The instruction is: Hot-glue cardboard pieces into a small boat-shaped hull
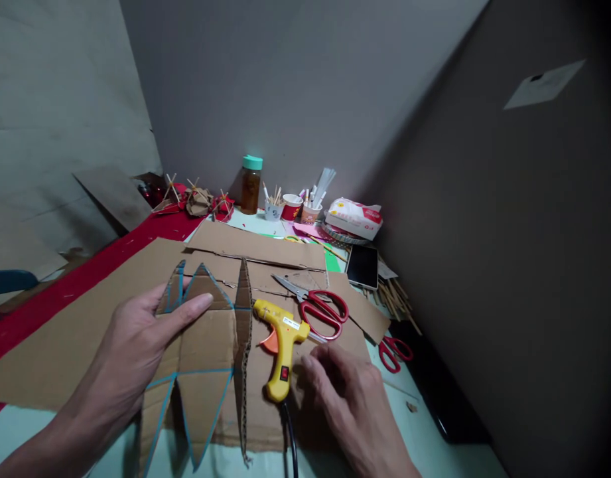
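On my feed I see the left hand (133,338) gripping a folded cardboard piece (205,342) over the desk (24,438); the grip of the right hand (355,388) is loosely open, apparently empty, just beside the yellow glue gun (284,332). Squeezing too hard could crease the slim pointed tabs; if the nozzle is hot, a careless reach could burn a finger. The black cord (292,438), if tugged, could drag the gun. Corrugated edges look ragged, blue lines outline triangles; the gun looks smooth.

head-worn camera | facing forward, down | near hands (129,335) (357,395) | above table (24,438)
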A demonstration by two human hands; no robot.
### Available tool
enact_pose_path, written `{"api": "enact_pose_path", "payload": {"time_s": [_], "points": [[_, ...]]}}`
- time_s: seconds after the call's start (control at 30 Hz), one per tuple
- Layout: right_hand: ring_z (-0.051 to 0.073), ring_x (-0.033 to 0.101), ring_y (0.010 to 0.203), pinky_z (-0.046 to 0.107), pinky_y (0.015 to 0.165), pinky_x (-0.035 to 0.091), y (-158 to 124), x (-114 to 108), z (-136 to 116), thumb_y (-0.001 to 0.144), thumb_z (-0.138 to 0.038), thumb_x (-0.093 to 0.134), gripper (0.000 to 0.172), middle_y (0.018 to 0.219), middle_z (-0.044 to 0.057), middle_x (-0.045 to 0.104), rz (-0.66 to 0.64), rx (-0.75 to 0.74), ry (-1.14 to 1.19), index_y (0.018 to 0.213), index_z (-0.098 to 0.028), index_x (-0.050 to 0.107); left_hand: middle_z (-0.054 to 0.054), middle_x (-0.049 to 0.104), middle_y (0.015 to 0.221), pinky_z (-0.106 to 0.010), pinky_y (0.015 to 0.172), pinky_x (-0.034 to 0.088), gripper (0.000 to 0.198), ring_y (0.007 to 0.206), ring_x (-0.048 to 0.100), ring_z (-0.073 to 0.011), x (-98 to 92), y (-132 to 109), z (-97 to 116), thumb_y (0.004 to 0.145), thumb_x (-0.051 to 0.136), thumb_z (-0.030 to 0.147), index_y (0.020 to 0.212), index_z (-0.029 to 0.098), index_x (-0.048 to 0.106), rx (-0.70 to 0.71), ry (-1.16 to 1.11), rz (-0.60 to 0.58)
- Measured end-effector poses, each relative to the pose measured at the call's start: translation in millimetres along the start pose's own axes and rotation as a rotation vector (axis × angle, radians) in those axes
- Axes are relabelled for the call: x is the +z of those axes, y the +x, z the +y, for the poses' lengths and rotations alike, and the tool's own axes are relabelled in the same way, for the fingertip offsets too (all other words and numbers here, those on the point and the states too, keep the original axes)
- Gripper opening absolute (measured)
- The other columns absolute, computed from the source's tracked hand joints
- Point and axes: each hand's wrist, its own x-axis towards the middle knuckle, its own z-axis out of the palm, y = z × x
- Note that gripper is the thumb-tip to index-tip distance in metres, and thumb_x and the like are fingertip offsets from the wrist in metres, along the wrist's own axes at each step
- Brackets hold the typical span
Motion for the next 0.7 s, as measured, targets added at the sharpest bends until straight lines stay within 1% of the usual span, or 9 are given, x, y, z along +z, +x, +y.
{"api": "enact_pose_path", "payload": {"time_s": [0.1, 0.2, 0.3, 0.4, 0.5, 0.57, 0.63, 0.7], "points": [[0.015, 0.062, 0.055, 0.024, 0.052, 0.04, -5.5, 11.8, 5.0, 0.1, -0.051, 0.05, 0.04, 0.064, 0.001, 0.067, -0.029, 0.02, -0.076, 0.078, -0.02, 0.064, 0.005, 0.081, 0.075, -0.023, 0.058, 0.058, 0.027, 0.064, 0.075, -0.0191, 1.6, -0.8, 0.1, 0.074, 0.082, 0.037, 0.092, 0.021, 0.072, 0.057, -0.021, 0.016], [0.019, 0.066, 0.056, 0.026, 0.05, 0.041, -0.5, 22.7, 1.4, 0.099, -0.053, 0.051, 0.038, 0.068, 0.003, 0.07, 0.033, -0.009, -0.216, 0.083, -0.021, 0.062, 0.006, 0.08, 0.074, -0.02, 0.061, 0.057, 0.023, 0.066, 0.074, -0.0165, 2.4, -0.8, 0.6, 0.076, 0.081, 0.036, 0.091, 0.021, 0.073, 0.088, -0.077, -0.002], [0.024, 0.068, 0.055, 0.028, 0.047, 0.04, 9.6, 31.3, -3.3, 0.097, -0.054, 0.052, 0.036, 0.067, 0.006, 0.07, 0.082, -0.014, -0.428, 0.082, -0.022, 0.059, 0.0, 0.082, 0.086, -0.026, 0.068, 0.059, 0.026, 0.074, 0.076, -0.0198, 0.3, 1.0, 0.4, 0.077, 0.081, 0.036, 0.095, 0.02, 0.072, 0.07, -0.112, -0.077], [0.025, 0.068, 0.051, 0.029, 0.043, 0.036, 15.8, 39.5, -5.0, 0.097, -0.053, 0.05, 0.037, 0.063, 0.007, 0.07, 0.09, -0.019, -0.533, 0.076, -0.023, 0.055, -0.005, 0.081, 0.093, -0.032, 0.07, 0.059, 0.034, 0.076, 0.076, -0.0231, -2.6, 2.0, 0.3, 0.075, 0.082, 0.041, 0.097, 0.018, 0.071, 0.032, -0.119, -0.158], [0.026, 0.069, 0.053, 0.029, 0.046, 0.037, 13.3, 45.6, -4.8, 0.096, -0.044, 0.048, 0.029, 0.063, 0.007, 0.07, 0.136, 0.035, -0.527, 0.079, -0.023, 0.056, -0.002, 0.08, 0.085, -0.03, 0.072, 0.057, 0.032, 0.075, 0.074, -0.0211, -3.6, 0.4, 1.4, 0.073, 0.083, 0.041, 0.094, 0.019, 0.071, 0.015, -0.159, -0.19], [0.024, 0.067, 0.053, 0.029, 0.047, 0.038, 8.6, 47.5, -4.5, 0.094, -0.04, 0.048, 0.025, 0.063, 0.005, 0.069, 0.153, 0.079, -0.449, 0.08, -0.022, 0.058, 0.0, 0.078, 0.078, -0.028, 0.072, 0.055, 0.028, 0.073, 0.072, -0.0196, -3.5, -1.1, 2.6, 0.072, 0.084, 0.039, 0.089, 0.02, 0.072, 0.014, -0.182, -0.192], [0.022, 0.064, 0.05, 0.029, 0.048, 0.039, 3.4, 47.5, -4.1, 0.093, -0.042, 0.049, 0.026, 0.063, 0.004, 0.068, 0.174, 0.102, -0.344, 0.08, -0.022, 0.06, 0.001, 0.077, 0.076, -0.028, 0.071, 0.054, 0.026, 0.071, 0.071, -0.0188, -3.8, -1.8, 3.4, 0.071, 0.084, 0.039, 0.086, 0.02, 0.073, 0.014, -0.193, -0.207], [0.021, 0.062, 0.049, 0.029, 0.048, 0.039, -1.2, 46.1, -3.5, 0.092, -0.046, 0.049, 0.029, 0.061, 0.002, 0.066, 0.211, 0.122, -0.245, 0.08, -0.022, 0.062, 0.002, 0.076, 0.075, -0.028, 0.072, 0.052, 0.025, 0.071, 0.069, -0.0183, -5.1, -1.2, 3.7, 0.072, 0.083, 0.039, 0.086, 0.021, 0.074, 0.03, -0.18, -0.194]]}}
